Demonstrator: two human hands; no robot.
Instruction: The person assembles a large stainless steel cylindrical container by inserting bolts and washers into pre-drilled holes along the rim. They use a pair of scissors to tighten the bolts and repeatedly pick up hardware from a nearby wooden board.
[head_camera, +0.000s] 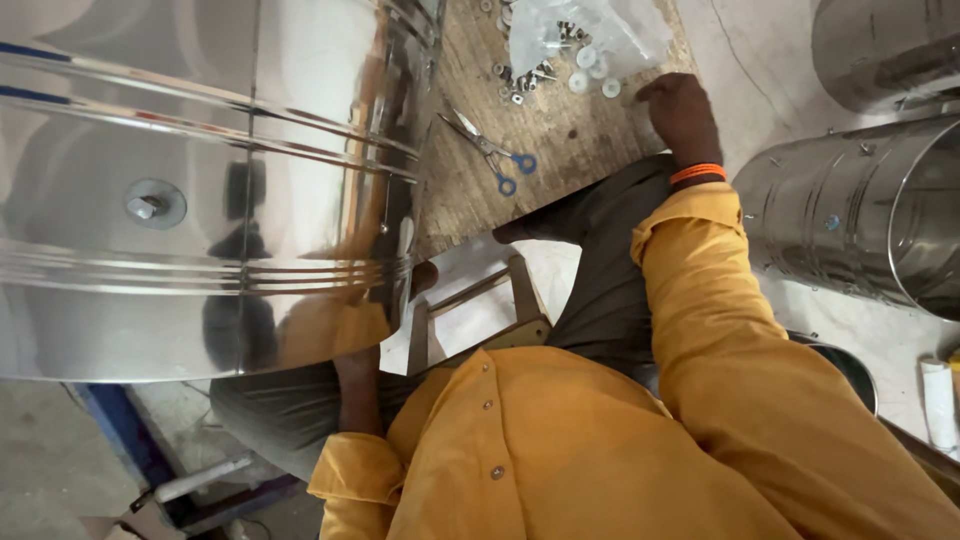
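The right hand (680, 112), fingers curled together, is reaching at washers (592, 72) beside a bag (590, 28) on the board (560, 140); scissors (492, 152) are lying near. The drum (190, 190) is hiding the left hand: grip unclear.

Big steel drum (190, 190) blocks left; board (560, 130) open btwn scissors (490, 150) & washers (590, 70).

scissors (520, 172): blue handles | drum (200, 150): shiny silver, ribbed | washers (590, 70): white | sleeve (720, 330): yellow
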